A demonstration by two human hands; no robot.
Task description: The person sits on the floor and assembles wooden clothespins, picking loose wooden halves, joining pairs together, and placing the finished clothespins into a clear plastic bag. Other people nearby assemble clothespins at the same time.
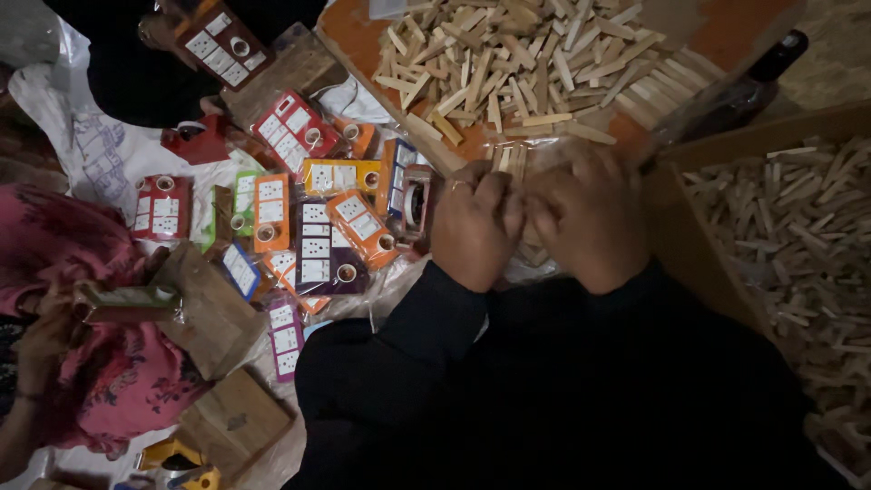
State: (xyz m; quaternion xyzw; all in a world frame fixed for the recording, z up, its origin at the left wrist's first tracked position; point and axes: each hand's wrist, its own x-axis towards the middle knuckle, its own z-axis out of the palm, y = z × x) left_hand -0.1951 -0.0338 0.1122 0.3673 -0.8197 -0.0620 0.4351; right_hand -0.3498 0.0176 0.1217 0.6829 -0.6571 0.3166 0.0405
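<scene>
Pale wooden sticks are what both hands work on in the head view: the left hand (474, 227) and the right hand (588, 218) are clenched side by side, knuckles up, around a small bundle of wooden sticks (511, 161) whose ends poke out just beyond the fingers. The bundle's long axis runs away from the person, its free ends pointing toward the heap of loose sticks (508, 63) on the orange board (358, 41) ahead of the hands; the near ends are hidden under the palms. As a judgement, the likeliest slip is the bundle splaying if the grip loosens, since the sticks are smooth and held only by finger pressure, and strays would be lost in the heap. To the right of the hands a cardboard box (689, 245) holds more sticks. To the left lie colourful switch plates in plastic packets (313, 227), and further left another person's hand (41, 340) holds a packet.
</scene>
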